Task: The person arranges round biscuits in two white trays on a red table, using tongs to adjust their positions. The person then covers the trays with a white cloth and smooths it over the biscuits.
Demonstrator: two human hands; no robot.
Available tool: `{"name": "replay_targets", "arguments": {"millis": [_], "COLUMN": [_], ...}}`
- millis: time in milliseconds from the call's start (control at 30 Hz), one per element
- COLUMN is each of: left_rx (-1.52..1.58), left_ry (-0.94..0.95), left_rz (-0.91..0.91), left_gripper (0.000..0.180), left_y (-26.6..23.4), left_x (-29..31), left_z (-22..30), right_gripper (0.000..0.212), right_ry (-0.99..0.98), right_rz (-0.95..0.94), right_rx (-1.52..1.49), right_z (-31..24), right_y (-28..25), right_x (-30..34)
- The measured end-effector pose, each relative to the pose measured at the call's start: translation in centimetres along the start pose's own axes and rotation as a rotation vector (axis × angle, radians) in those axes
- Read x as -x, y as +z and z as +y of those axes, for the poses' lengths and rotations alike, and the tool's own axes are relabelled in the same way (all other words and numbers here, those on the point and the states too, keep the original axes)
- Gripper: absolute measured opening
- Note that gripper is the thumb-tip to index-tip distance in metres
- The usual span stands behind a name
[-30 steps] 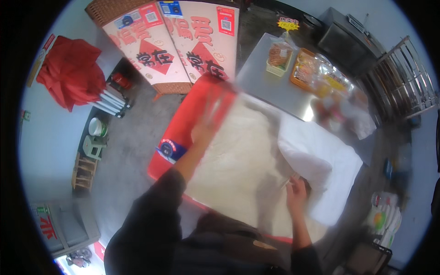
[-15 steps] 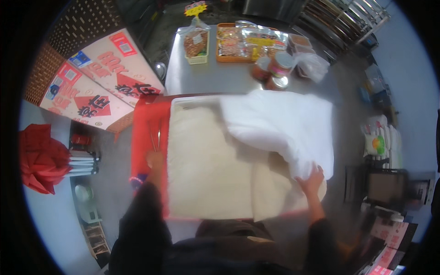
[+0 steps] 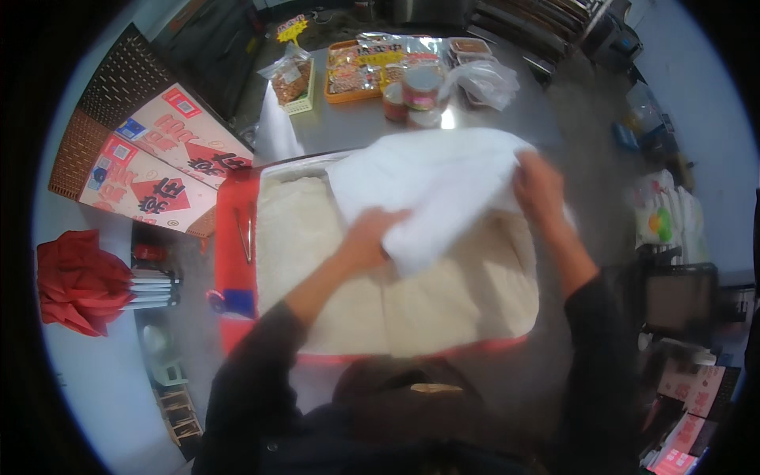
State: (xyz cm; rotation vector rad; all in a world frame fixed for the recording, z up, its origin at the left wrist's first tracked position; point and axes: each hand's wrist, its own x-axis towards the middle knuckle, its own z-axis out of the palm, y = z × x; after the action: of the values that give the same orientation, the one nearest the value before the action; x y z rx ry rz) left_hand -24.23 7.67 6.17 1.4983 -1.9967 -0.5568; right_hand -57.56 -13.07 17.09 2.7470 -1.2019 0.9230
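Note:
A white cloth [image 3: 443,170] lies bunched over the far right part of a wide, shallow tray [image 3: 297,169]. My left hand [image 3: 370,239] is closed on the cloth's near left edge, over the middle of the tray. At the cloth's right edge, farther from me, my right hand [image 3: 540,188] is closed and holds it up. Beneath is a cream-coloured flat layer [image 3: 305,269], with a second cream piece [image 3: 455,313] on the near right; whether they are cloth or food I cannot tell. Metal tongs [image 3: 247,236] rest left of the tray on a red cover [image 3: 229,269].
On the steel table [image 3: 340,131] behind stand several lidded jars [image 3: 421,89], an orange tray [image 3: 348,96] of packets, a clear plastic bag [image 3: 487,83] and a basket [image 3: 303,101] with a bagged food. Printed boxes [image 3: 170,162] stand at left, near a red umbrella-like bundle [image 3: 83,281].
My left hand has left the tongs and taken hold of the white cloth. My right hand has moved up and away with its side, baring more of the cream layer at near right.

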Motion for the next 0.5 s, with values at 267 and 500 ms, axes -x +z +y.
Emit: {"name": "replay_targets", "arguments": {"millis": [267,500], "left_rx": [-0.071,-0.073], "left_ry": [-0.627,-1.211], "left_rz": [0.523,0.584], "left_gripper": [0.046,0.055], "left_y": [-8.5,-3.7], "left_x": [-11.0,-7.3], "left_z": [-7.7,-16.6], "right_gripper": [0.031,0.041], "right_ry": [-0.522,0.019], "right_rz": [0.423,-0.105], "right_rx": [0.291,-0.015], "right_z": [4.9,6.0], "right_y": [-0.6,2.2], "right_x": [-4.9,18.9]}}
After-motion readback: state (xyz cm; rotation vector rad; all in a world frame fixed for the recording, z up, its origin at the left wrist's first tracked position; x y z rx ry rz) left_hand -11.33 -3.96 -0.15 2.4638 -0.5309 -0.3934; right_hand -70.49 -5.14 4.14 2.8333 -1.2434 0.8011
